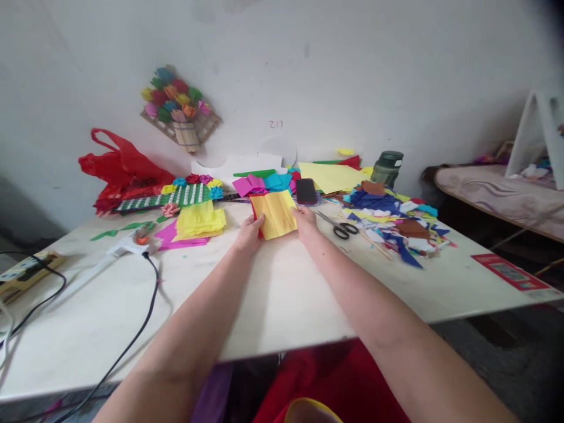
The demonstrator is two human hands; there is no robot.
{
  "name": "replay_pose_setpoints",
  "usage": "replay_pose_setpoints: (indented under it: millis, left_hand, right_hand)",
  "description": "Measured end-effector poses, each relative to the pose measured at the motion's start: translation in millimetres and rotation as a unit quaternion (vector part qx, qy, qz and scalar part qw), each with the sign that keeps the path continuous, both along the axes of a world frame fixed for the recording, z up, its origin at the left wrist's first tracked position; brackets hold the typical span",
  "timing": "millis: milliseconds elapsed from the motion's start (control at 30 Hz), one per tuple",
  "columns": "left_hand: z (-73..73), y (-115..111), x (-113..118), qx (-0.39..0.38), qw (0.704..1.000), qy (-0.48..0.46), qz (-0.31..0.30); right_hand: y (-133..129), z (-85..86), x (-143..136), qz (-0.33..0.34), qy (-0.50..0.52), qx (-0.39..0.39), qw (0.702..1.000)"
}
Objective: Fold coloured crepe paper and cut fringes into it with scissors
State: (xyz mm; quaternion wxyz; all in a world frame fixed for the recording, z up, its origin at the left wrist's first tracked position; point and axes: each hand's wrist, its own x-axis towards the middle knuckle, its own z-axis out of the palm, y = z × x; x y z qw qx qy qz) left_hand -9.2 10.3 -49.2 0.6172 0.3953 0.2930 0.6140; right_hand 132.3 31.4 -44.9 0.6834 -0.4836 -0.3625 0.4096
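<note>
My left hand (249, 233) and my right hand (305, 224) both grip a folded yellow-orange paper sheet (277, 212), held a little above the white table (273, 299) near its middle. A red edge shows under the sheet by my left thumb. The left hand pinches the sheet's lower left corner. The right hand holds its right edge. A black phone (306, 191) lies just behind the sheet. Scissors (341, 226) lie to the right of my right hand.
A stack of yellow paper (200, 221) on a pink sheet lies left. Paper scraps (396, 226) are heaped at the right, with a dark jar (388, 167) behind. A red bag (123, 170), paper flowers (189, 189), a glue gun (132, 241) and a black cable (145, 311) are left.
</note>
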Motion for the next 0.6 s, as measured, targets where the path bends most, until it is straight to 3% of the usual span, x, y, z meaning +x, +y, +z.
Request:
replay_pose_setpoints:
  millis: [200,400,600]
  left_hand:
    - [-3.0,4.0,-2.4,-0.004,1.000,0.001,0.012]
    - [1.8,1.1,-1.0,-0.029,0.999,-0.005,0.037]
    - [0.7,2.5,-1.0,-0.033,0.998,-0.011,0.042]
  right_hand:
    - [8.3,-6.7,6.8,-0.032,0.007,0.014,0.999]
    - [7.9,-4.6,6.0,0.013,0.057,0.013,0.998]
    - [5.4,0.2,5.4,0.021,-0.011,0.009,1.000]
